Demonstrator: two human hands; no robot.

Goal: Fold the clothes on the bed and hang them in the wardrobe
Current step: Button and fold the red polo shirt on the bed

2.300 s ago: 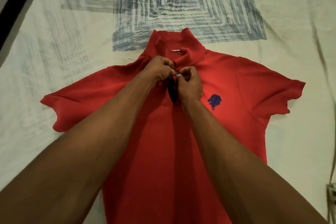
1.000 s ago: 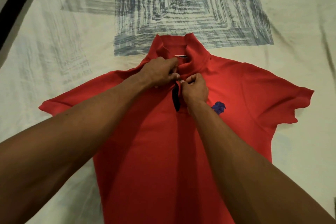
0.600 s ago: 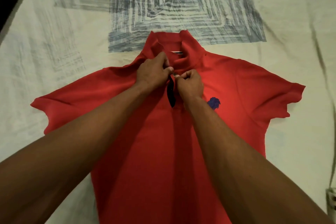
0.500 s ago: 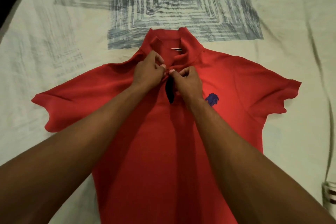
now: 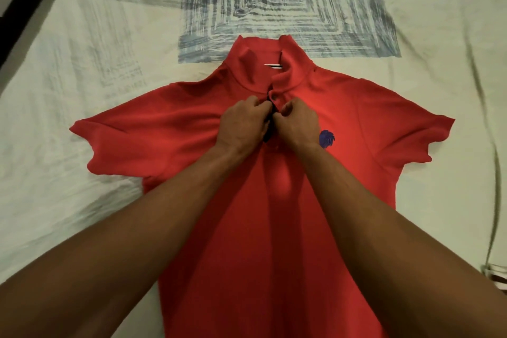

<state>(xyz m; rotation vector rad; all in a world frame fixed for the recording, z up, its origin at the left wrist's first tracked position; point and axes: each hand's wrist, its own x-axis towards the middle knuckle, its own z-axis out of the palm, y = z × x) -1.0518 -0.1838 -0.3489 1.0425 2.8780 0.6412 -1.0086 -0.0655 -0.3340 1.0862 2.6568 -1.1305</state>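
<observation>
A cream bed sheet with a grey-blue square print at 12 o'clock carries a flat red polo shirt. Left hand and right hand each pinch its dark placket.

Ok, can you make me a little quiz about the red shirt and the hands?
1. True or false: the red shirt lies flat on the bed sheet.
2. Which hand is nearer the blue logo: the left hand or the right hand?
3. Fill in: both hands pinch the shirt's ____, just below the collar.

Key: 1 true; 2 right hand; 3 placket.
</observation>
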